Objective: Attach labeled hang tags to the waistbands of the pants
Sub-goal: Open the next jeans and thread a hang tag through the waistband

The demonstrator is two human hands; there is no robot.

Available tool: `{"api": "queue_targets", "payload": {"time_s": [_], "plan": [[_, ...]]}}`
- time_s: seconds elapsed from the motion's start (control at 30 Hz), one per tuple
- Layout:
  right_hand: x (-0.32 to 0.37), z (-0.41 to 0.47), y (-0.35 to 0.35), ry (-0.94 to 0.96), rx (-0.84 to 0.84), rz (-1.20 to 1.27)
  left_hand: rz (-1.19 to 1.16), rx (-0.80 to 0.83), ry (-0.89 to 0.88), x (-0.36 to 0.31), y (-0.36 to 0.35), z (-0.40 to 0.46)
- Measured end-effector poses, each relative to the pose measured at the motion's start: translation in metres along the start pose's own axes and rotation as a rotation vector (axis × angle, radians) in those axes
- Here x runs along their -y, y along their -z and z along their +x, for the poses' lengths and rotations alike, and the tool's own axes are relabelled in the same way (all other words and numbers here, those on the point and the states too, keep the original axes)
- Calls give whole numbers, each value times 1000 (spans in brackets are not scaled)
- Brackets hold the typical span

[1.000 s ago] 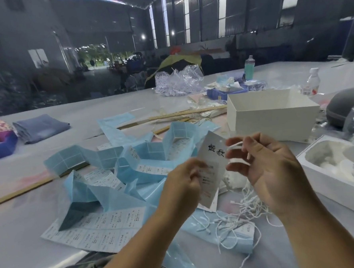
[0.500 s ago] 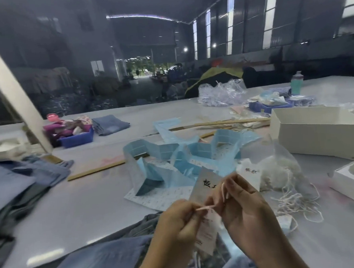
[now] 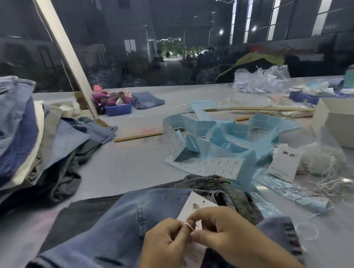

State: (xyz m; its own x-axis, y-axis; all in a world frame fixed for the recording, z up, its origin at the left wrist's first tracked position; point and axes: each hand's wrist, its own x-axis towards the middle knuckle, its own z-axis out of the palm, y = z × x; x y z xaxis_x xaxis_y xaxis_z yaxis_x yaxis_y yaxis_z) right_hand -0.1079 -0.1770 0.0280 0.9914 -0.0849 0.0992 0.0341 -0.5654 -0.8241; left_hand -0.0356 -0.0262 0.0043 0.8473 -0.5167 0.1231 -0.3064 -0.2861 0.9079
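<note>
Hang tag (image 3: 194, 208): white card with a punched hole near its top, lying on the jeans (image 3: 115, 224) at 6 o'clock, with the left hand (image 3: 165, 244) at 7 o'clock and the right hand (image 3: 229, 232) at 5 o'clock both pinching its thin string (image 3: 188, 226) over the card. Judged light and fairly stiff, so creasable; best held by the edges or the string loop, which looks limp and liable to slip. Spare tag (image 3: 284, 162) and a tangle of loose strings (image 3: 330, 186) lie at 3 o'clock, stacked pants (image 3: 16, 131) at 9 o'clock.
</note>
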Motion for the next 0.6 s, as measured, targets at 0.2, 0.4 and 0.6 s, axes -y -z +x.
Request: {"api": "queue_targets", "payload": {"time_s": [0.2,0.4,0.6], "plan": [[1,-10,4,-60,-185,-195,-204,23,118,0,0,0],[-3,-22,13,-130,-524,-112,-435,-21,153,-3,-11,-7],[1,-27,14,-134,-584,182,-631,170,203,-15,-18,-16]]}}
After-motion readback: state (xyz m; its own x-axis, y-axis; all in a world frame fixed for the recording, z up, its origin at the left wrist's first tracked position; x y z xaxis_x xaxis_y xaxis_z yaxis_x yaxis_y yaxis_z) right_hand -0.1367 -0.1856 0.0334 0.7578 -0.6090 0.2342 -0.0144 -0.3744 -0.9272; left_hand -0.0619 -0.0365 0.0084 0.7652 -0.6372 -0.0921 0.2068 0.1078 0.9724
